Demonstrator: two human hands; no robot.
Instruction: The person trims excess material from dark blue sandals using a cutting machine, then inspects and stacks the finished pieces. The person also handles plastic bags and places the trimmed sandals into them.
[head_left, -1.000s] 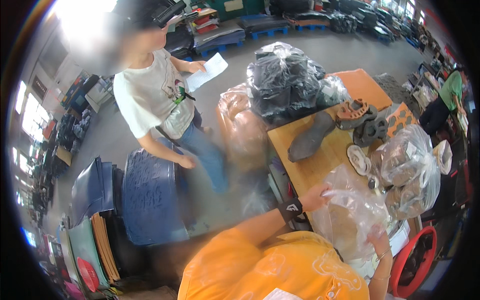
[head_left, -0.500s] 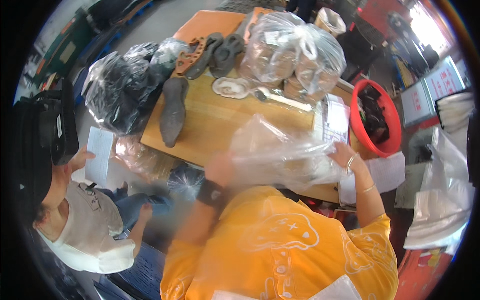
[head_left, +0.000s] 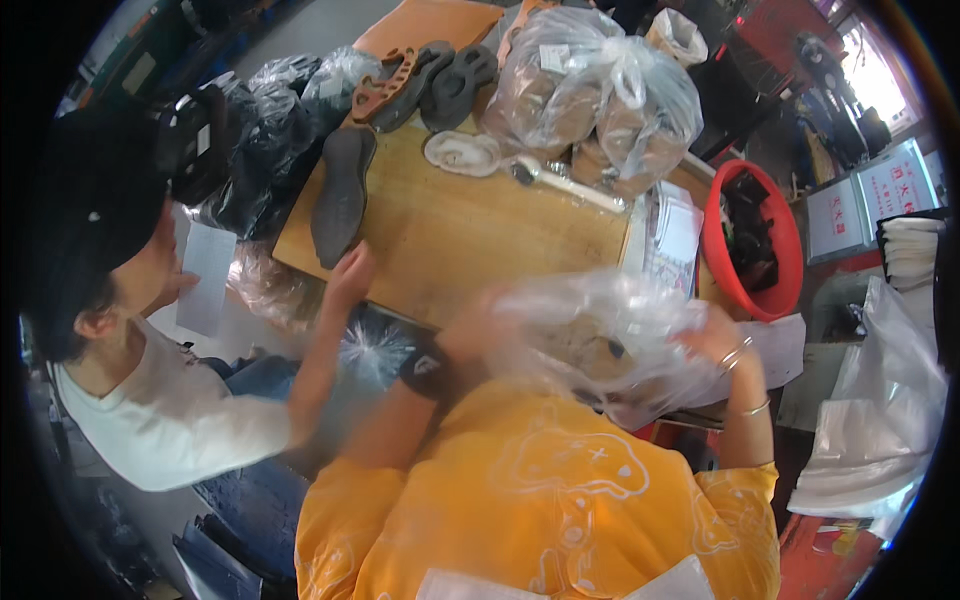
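Evidently, right fingers (head_left: 697, 338) clamped the bag (head_left: 590, 312) at the table's (head_left: 445, 235) near edge. Left fingers (head_left: 488, 318) were too blurred to tell.

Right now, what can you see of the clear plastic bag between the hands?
The plastic bag looks clear, thin and wrinkled, with bright glare on its folds. It spans from the blurred left hand to the right hand, which grips it, over the near edge of the wooden table. Blur hides whether it holds anything.

Bright window (head_left: 876, 78) upr rt, grey flr (head_left: 312, 35) upr lt, wooden tbl (head_left: 450, 235) ctr
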